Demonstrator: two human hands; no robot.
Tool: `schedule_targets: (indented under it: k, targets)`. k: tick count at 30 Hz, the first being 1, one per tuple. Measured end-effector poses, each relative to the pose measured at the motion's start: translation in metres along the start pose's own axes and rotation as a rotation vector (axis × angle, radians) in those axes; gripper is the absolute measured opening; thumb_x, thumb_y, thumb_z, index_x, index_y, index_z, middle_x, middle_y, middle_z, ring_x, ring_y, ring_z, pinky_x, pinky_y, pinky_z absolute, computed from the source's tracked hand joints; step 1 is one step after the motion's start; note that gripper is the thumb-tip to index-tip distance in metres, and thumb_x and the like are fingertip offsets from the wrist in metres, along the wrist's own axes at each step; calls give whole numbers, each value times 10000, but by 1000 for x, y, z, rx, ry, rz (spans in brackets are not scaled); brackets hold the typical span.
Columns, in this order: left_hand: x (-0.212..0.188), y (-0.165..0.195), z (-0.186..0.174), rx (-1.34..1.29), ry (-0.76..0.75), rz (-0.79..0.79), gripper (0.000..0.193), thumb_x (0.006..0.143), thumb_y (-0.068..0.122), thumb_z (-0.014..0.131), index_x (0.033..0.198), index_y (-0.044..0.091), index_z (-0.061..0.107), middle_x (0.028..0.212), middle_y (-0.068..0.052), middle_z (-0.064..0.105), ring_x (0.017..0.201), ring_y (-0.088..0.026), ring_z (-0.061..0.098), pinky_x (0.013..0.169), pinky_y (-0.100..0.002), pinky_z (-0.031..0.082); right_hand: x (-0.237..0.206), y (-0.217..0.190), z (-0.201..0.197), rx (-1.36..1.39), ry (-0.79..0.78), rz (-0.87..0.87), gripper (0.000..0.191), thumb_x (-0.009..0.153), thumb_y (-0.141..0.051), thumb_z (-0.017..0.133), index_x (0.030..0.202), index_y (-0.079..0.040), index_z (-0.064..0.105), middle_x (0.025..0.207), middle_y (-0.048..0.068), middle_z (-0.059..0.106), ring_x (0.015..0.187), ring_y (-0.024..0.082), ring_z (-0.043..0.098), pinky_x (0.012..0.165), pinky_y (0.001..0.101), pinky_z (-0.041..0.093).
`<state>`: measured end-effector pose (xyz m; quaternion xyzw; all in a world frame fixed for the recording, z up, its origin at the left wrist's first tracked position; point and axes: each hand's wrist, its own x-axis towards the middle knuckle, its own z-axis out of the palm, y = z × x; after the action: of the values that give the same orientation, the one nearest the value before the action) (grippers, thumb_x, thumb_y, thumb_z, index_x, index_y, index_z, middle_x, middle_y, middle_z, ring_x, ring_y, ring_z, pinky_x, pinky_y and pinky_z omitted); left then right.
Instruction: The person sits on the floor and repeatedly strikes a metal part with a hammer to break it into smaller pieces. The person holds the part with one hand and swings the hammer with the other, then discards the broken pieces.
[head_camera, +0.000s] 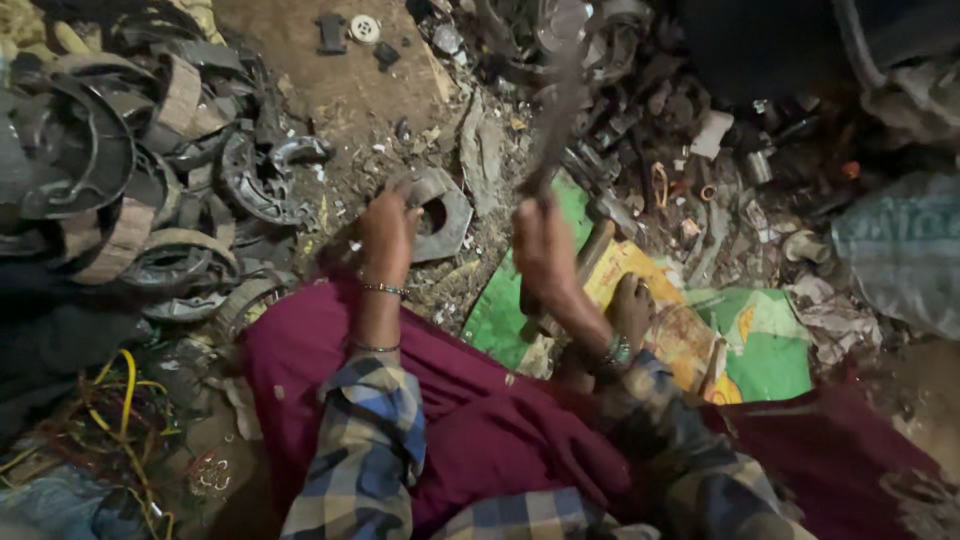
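Observation:
My left hand (388, 235) reaches forward and grips a grey curved metal part (437, 213) with a round hole, lying on the dirt floor. My right hand (542, 250) is raised and closed around the handle of a tool (556, 110) that is blurred with motion and points up and away from me. Both wrists wear thin bracelets, and the sleeves are checked blue and yellow. A dark red cloth (470, 400) covers my lap. A bare foot (630, 312) rests on a green and yellow sheet (760, 350) just beyond my right hand.
A heap of curved dark metal shoes and rings (140, 170) fills the left. Mixed metal scrap (660, 120) lies at the top right. Yellow and red wires (115, 420) tangle at the lower left. A grey sack (900, 250) sits at the right.

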<state>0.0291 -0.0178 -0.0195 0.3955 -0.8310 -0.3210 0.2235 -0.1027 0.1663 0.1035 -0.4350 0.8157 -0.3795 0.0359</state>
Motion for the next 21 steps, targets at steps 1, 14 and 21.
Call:
schedule_targets:
  k: [1,14,21]
  targets:
    - [-2,1,-1,-3,3,9,446,789,88,823,1221,80,715,1057,-224,715,924,-437,689,790,-498,538,3,-9,-12,-261,283,-509,218,1169,-290,356,1202,-123,491,1065,225,593,780,279,601,585,345,494]
    - [6,-6,13,97,28,26,371,841,155,824,1190,63,741,1063,-227,718,952,-413,692,803,-496,558,-20,79,74,-210,-488,102,337,1081,-300,528,1178,22,508,868,269,703,806,437,667,690,525,499]
    - [0,-1,3,54,61,117,416,838,133,819,1230,35,716,1033,-236,721,929,-430,695,783,-497,549,5,4,-15,819,113,66,160,1147,-253,459,1141,-110,532,742,24,531,582,114,512,504,296,435]
